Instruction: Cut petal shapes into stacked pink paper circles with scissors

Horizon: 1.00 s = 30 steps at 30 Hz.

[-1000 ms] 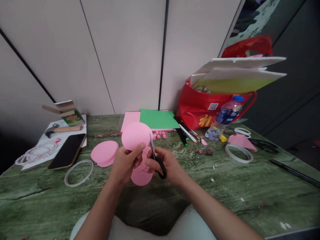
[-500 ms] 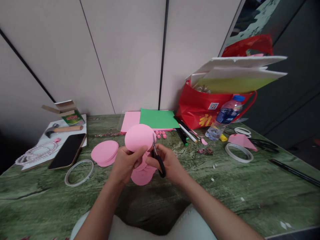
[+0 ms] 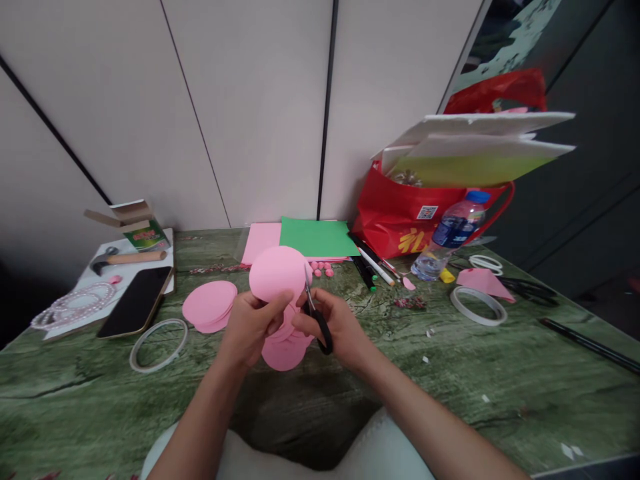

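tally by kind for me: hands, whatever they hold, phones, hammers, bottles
Left hand and right hand: 2
Pink disc, held by left: 1 showing
Scissors, held by right: 1
Phone: 1
Hammer: 1
Bottle: 1
Total: 7

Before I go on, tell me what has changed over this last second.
The pink disc in the left hand has shifted slightly right, and the blades of the scissors in the right hand have too. Nothing was taken up or let go. The disc stack, phone and bottle stayed put.
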{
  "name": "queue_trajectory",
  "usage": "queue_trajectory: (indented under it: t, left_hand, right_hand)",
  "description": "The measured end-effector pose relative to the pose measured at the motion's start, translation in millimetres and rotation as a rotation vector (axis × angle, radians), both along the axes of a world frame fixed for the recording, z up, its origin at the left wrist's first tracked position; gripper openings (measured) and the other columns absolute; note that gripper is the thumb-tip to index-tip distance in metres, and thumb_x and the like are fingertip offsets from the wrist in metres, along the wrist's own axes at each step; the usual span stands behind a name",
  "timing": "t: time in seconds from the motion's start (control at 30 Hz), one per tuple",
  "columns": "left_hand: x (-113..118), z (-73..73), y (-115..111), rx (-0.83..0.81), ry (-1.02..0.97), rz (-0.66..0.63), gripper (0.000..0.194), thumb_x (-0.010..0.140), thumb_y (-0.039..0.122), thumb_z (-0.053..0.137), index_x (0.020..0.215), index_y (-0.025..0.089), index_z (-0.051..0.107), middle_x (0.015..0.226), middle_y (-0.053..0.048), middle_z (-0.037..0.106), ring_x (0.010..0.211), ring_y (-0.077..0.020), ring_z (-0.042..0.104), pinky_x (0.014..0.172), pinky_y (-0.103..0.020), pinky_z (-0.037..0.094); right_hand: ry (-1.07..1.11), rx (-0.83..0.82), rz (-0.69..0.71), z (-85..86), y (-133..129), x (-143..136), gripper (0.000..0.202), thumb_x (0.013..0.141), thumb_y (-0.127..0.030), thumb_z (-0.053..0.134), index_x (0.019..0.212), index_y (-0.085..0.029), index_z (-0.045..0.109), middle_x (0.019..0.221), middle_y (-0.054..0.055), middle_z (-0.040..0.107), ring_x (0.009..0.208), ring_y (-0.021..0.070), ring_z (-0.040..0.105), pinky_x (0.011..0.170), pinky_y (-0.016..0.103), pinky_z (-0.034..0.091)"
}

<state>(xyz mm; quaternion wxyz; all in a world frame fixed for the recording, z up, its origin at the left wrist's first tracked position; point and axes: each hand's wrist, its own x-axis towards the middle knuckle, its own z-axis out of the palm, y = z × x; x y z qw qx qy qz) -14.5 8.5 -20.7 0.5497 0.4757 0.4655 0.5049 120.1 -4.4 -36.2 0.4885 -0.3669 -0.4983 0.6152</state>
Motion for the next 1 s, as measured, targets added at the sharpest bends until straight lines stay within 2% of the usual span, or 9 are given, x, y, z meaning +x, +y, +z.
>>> queue_trajectory:
  t: [0.17, 0.4, 0.67, 0.8, 1.0]
  left_hand:
    - [0.9, 3.8, -1.2, -0.007, -0.003, -0.003, 0.039, 0.060, 0.031, 0.070, 0.040, 0.015, 0.041, 0.033, 0.007, 0.032, 0.033, -0.0027, 0.025, 0.038, -0.023, 0.013]
    - [-0.7, 1.9, -1.6, 0.018, -0.030, 0.002, 0.037, 0.062, 0.029, 0.069, 0.042, 0.014, 0.042, 0.034, 0.007, 0.034, 0.033, -0.0019, 0.026, 0.037, -0.021, 0.015]
    - [2.8, 8.1, -4.2, 0.003, -0.104, -0.060, 0.030, 0.066, 0.033, 0.066, 0.050, 0.013, 0.049, 0.041, 0.005, 0.046, 0.029, -0.0031, 0.034, 0.032, -0.019, 0.019]
    - [2.7, 5.2, -3.8, 0.010, -0.065, -0.027, 0.034, 0.064, 0.032, 0.067, 0.044, 0.012, 0.048, 0.037, 0.005, 0.042, 0.031, -0.0026, 0.033, 0.034, -0.019, 0.021]
    - [1.0, 2.7, -3.2, 0.016, -0.001, 0.025, 0.038, 0.062, 0.031, 0.069, 0.040, 0.014, 0.043, 0.033, 0.006, 0.036, 0.033, -0.0025, 0.028, 0.036, -0.021, 0.017]
  right_hand:
    - [0.003, -0.007, 0.000, 0.1, -0.1, -0.1, 0.039, 0.053, -0.036, 0.076, 0.074, -0.017, 0.049, 0.051, -0.007, 0.050, 0.046, 0.0062, 0.043, 0.045, 0.020, 0.035]
    - [0.013, 0.018, 0.018, -4.7, 0.7, 0.2, 0.035, 0.056, -0.036, 0.075, 0.074, -0.017, 0.050, 0.049, -0.008, 0.050, 0.041, 0.0053, 0.044, 0.047, 0.022, 0.040]
    - [0.033, 0.018, 0.031, -6.5, 1.5, 0.7, 0.033, 0.058, -0.035, 0.074, 0.071, -0.017, 0.050, 0.047, -0.009, 0.048, 0.040, 0.0048, 0.043, 0.047, 0.021, 0.042]
    - [0.019, 0.009, 0.053, -6.3, 0.7, 1.3, 0.034, 0.058, -0.037, 0.074, 0.071, -0.017, 0.050, 0.048, -0.008, 0.048, 0.040, 0.0048, 0.043, 0.047, 0.021, 0.041]
    - [-0.026, 0.021, 0.055, -5.8, -0.2, 0.1, 0.037, 0.056, -0.041, 0.073, 0.072, -0.018, 0.049, 0.052, -0.007, 0.050, 0.042, 0.0057, 0.045, 0.045, 0.020, 0.039]
